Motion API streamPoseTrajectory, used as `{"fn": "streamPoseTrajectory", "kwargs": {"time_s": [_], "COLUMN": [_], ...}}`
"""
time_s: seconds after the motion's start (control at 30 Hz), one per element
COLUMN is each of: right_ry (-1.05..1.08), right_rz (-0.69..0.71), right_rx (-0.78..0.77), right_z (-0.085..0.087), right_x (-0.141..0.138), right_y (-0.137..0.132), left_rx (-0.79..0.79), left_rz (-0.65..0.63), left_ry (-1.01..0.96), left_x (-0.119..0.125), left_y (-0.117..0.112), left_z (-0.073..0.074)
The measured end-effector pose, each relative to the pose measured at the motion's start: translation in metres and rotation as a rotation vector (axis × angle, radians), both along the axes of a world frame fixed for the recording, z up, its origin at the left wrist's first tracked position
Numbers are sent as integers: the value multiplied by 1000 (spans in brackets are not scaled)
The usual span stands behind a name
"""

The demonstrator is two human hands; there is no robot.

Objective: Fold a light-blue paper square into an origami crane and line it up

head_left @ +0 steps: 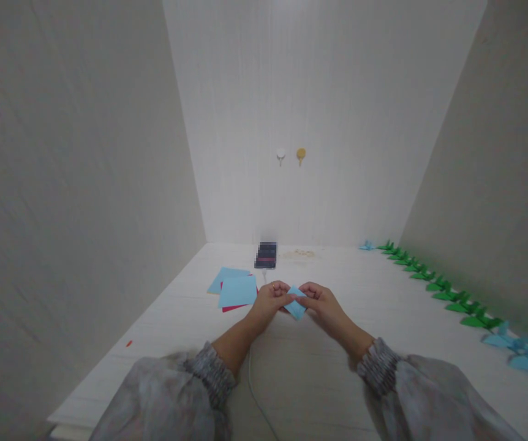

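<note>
Between my hands is a small piece of light blue origami paper [295, 310], folded into a diamond and raised a little off the white table. My left hand [271, 301] pinches its left side, with the thumb lying across the front. From the right, my right hand [321, 304] grips the other side, and both thumbs nearly meet at the middle. The fingers behind the paper are partly hidden. To the left of my left hand lie loose square sheets: a light blue sheet [237, 291] on top of a red one [233, 309], with another blue sheet [227, 275] behind.
A row of folded green paper figures [438, 283] runs along the right side, with light blue ones [525, 355] nearer me. A phone-like dark object [266, 255], blurred, stands at the back. A white cable [257, 398] crosses the table [176, 343]. Two hooks [301, 154] hang on the wall.
</note>
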State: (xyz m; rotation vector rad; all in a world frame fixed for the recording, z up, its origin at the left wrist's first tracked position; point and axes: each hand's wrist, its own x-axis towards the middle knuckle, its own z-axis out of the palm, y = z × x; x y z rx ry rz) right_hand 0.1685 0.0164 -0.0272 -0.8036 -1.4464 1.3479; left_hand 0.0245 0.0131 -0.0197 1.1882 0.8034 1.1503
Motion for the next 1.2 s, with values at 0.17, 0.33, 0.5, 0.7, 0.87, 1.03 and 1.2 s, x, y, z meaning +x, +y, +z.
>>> {"fn": "streamPoseTrajectory", "kwargs": {"time_s": [0.17, 0.33, 0.5, 0.7, 0.87, 1.03, 1.2], "right_ry": [78, 142, 204, 182, 206, 193, 137], "right_rz": [-13, -20, 1, -44, -16, -1, -17], "right_rx": [-5, -24, -68, -32, -63, -44, -37], "right_z": [6, 11, 11, 14, 14, 13, 16], "right_x": [0, -2, -3, -4, -5, -3, -5], "right_y": [-3, -8, -10, -12, -11, -11, -11], "left_rx": [19, -3, -1, 9, 7, -4, 47], "left_rz": [-6, -5, -53, -72, -90, -109, -45], "left_ry": [-65, -141, -237, -285, -272, -227, -157], "left_x": [0, 0, -2, -5, -5, -4, -5], "left_y": [-2, -4, -5, -5, -7, -9, -7], "left_z": [3, 4, 4, 6, 7, 11, 10]}}
